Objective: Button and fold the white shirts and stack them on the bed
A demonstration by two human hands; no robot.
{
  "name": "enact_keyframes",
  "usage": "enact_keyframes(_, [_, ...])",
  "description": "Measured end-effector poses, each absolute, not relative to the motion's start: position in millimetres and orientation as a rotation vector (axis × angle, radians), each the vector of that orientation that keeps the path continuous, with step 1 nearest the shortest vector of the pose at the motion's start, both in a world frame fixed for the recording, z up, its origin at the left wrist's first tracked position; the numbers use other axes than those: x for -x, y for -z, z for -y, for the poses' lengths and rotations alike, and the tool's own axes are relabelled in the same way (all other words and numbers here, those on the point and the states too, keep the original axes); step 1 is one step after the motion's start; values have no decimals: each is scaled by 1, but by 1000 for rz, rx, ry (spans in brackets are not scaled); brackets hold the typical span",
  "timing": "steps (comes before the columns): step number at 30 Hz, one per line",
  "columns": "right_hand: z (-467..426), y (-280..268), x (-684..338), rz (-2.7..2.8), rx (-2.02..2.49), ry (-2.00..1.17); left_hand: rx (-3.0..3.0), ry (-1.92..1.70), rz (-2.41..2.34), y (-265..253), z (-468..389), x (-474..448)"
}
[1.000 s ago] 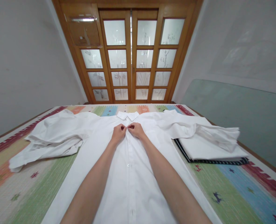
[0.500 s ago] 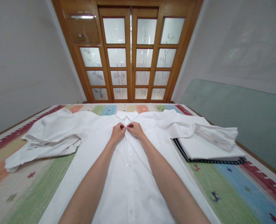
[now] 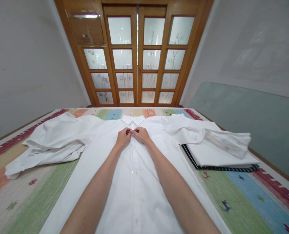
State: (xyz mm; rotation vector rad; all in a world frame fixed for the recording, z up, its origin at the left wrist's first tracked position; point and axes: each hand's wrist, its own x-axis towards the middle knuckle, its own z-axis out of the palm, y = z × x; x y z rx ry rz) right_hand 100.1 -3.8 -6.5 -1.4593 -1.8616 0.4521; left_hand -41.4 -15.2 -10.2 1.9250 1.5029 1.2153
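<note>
Plainly white shirt (image 3: 134,195), collared, sleeves (image 3: 59,128) creased

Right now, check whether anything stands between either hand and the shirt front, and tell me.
Nothing visible does: the left hand and right hand both pinch the white shirt at its front, below the collar. The folded white cloth lies off to the right, away from both.

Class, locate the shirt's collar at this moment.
In the head view, the collar lies centrally at the far edge of the white shirt, just beyond the left hand and right hand.
</note>
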Motion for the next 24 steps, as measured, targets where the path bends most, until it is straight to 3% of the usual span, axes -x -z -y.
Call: enact_keyframes(24, [-1, 12, -101, 1905, 1490, -400, -2051, -1160, -1645, 15, 9, 42])
